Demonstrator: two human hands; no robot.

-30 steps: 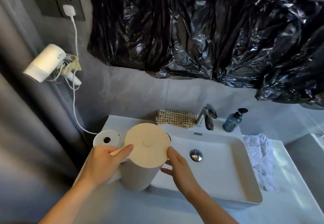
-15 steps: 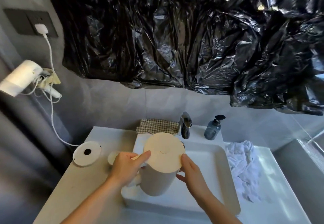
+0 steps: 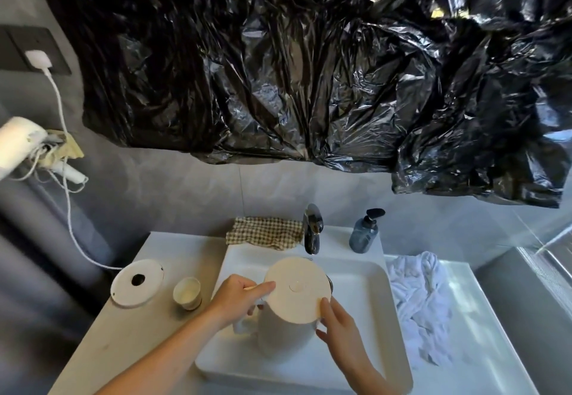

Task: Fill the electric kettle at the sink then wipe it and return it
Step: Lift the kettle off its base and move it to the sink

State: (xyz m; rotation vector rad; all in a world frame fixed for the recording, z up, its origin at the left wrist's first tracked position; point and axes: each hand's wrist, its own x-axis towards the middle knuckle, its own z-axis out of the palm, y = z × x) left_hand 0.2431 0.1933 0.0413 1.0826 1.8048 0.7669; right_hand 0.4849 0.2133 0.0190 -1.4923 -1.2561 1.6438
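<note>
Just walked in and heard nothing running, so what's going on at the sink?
A person is holding a white electric kettle over the sink basin, below the tap. The left hand grips its handle and the right hand steadies the side near the lid, which is closed. No water can be seen running. The kettle's base sits on the counter to the left, beside a small cup.
</note>
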